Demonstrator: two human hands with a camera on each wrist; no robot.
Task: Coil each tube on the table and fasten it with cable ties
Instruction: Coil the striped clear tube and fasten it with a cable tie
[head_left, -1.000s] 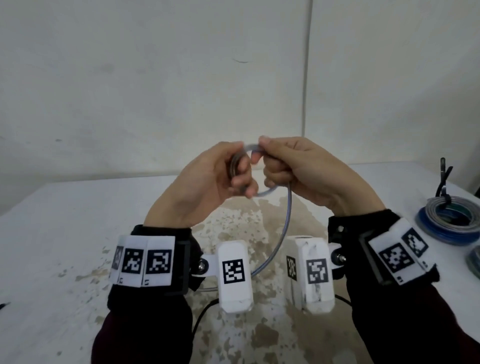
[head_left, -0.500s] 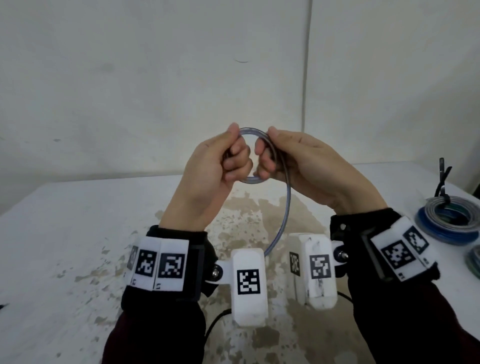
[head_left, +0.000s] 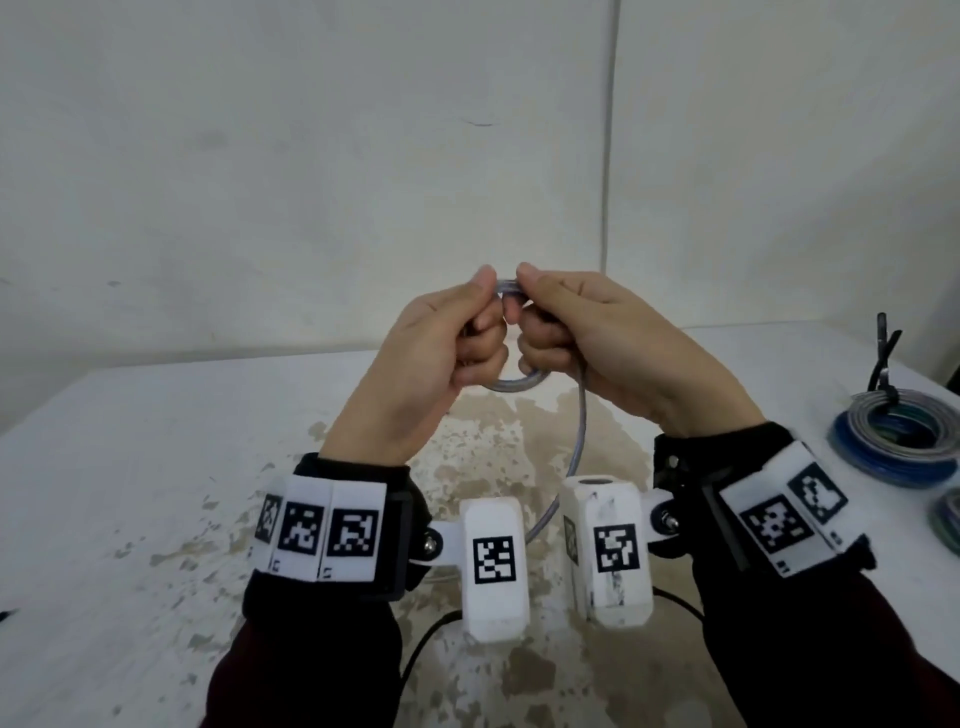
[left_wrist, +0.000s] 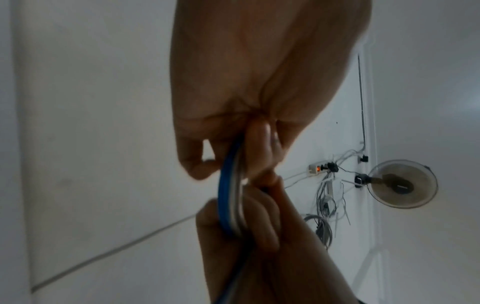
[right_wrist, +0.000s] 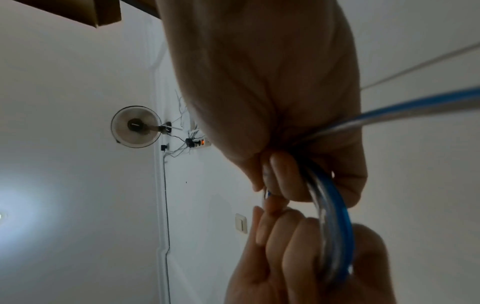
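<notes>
Both hands are raised above the table and hold a small coil of clear-blue tube (head_left: 511, 384) between them. My left hand (head_left: 467, 332) grips the coil's left side with curled fingers. My right hand (head_left: 545, 332) grips its right side, thumb on top. The thumbs nearly touch over the coil's top arc. A loose tail of the tube (head_left: 579, 436) hangs from under the right hand down between the wrists. In the left wrist view the coil (left_wrist: 230, 197) runs between both sets of fingers; in the right wrist view the coil (right_wrist: 335, 222) curves from hand to hand.
A finished blue and grey coil (head_left: 898, 441) with black cable ties (head_left: 883, 358) standing up from it lies at the table's right edge. Another coil (head_left: 950, 519) is cut off by the frame below it. The white table (head_left: 156, 467) has worn brown patches in the middle.
The hands have closed in on each other, the thumbs coming together over the top of the coil. The coil looks smaller and tighter than a second ago.
</notes>
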